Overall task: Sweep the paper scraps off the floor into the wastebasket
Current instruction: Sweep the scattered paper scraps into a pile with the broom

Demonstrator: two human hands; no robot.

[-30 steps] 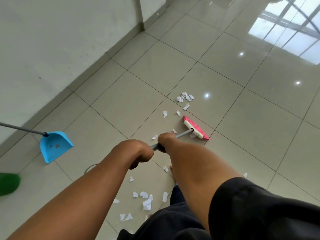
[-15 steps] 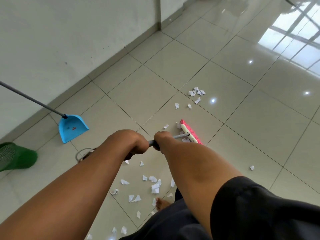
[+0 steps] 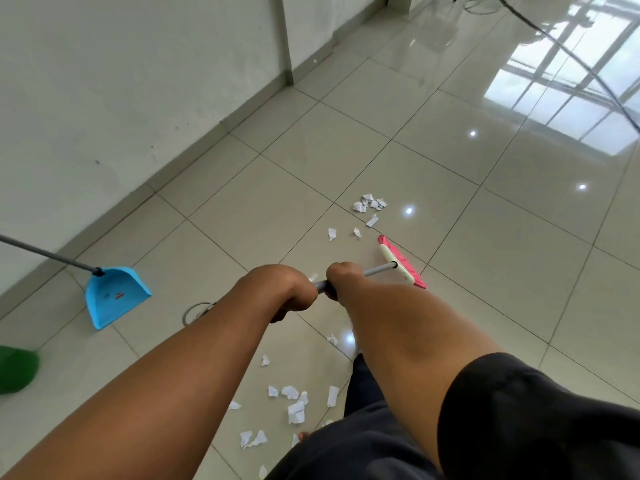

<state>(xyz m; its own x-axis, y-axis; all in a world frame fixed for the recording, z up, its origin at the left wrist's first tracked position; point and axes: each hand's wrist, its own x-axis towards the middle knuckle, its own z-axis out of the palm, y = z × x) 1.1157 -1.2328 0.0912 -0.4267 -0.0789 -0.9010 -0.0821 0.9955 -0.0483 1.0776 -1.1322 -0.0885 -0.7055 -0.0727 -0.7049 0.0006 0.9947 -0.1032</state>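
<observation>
Both hands grip the grey handle of a broom. My left hand (image 3: 280,289) holds the near end and my right hand (image 3: 344,277) sits just ahead of it. The pink-bristled broom head (image 3: 401,261) rests on the tiled floor ahead of me. A cluster of white paper scraps (image 3: 369,204) lies just beyond the head, and more scraps (image 3: 294,408) lie near my feet. The green wastebasket (image 3: 15,368) shows partly at the left edge.
A blue dustpan (image 3: 114,296) with a long grey handle leans toward the white wall (image 3: 121,81) on the left. A thin wire loop (image 3: 195,311) lies on the floor under my left forearm. A cable (image 3: 568,53) crosses the glossy floor at top right.
The broom head has been pushed out away from me again, after being drawn in close half a second ago. My view has shifted, so the wastebasket sits lower at the left edge.
</observation>
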